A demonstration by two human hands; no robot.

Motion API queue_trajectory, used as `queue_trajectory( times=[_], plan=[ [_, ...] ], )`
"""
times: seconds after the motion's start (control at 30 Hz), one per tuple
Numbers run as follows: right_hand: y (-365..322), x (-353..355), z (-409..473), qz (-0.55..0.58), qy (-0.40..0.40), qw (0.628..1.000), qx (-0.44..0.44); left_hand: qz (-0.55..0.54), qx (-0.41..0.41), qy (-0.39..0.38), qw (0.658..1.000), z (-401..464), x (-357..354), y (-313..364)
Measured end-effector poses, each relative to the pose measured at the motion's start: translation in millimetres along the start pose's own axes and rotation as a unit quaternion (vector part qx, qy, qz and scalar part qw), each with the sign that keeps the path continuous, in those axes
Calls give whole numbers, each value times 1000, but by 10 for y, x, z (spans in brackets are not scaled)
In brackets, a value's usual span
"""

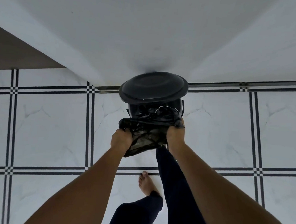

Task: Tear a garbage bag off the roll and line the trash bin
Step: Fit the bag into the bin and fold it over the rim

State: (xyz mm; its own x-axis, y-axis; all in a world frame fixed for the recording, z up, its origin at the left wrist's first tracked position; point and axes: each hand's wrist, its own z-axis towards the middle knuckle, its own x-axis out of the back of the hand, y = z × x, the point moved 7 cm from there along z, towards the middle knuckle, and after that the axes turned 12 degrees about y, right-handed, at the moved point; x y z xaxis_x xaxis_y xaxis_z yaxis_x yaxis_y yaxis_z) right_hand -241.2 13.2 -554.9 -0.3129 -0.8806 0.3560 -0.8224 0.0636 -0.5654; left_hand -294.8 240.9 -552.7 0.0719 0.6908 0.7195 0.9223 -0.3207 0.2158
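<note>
A person stands on a white tiled floor crossed by dark double lines, leaning over one black round trash bin that sits against a white wall. The bin's one lid is tipped up and open, leaning back toward the wall.

Two bare arms reach forward and down. The left hand has its grip clamped tight on a bunched fold of one black garbage bag, at the bag's left edge. The right hand has its grip closed on the bag's right edge, fingers hidden in the plastic. The bag is stretched between the two hands just above and in front of the bin's mouth, with its crumpled upper part lying over the rim and a thin, see-through part hanging down between the hands.

Below the arms are two legs in dark trousers. One bare foot rests flat on the floor beside a tile line; the other leg stretches forward toward the base of the bin, its foot hidden behind the bag and the right hand.
</note>
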Motion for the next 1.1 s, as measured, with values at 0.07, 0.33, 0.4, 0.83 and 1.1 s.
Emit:
queue_trajectory(
  times=[0.07,0.33,0.4,0.83,1.1],
  plan=[
    [116,-135,158,8,3,997,-73,-107,33,-12,994,111,-197,48],
    [72,-64,1240,-200,86,973,77,-112,-139,10,984,675,-598,301],
    [212,-25,1441,-201,85,974,59,-88,-158,25,983,799,-699,166],
    [593,-70,1586,-128,86,987,40,-89,-125,71,986,996,-903,-242],
    [661,159,1527,-205,104,972,56,8,-77,70,995,982,-875,-439]
  ],
)
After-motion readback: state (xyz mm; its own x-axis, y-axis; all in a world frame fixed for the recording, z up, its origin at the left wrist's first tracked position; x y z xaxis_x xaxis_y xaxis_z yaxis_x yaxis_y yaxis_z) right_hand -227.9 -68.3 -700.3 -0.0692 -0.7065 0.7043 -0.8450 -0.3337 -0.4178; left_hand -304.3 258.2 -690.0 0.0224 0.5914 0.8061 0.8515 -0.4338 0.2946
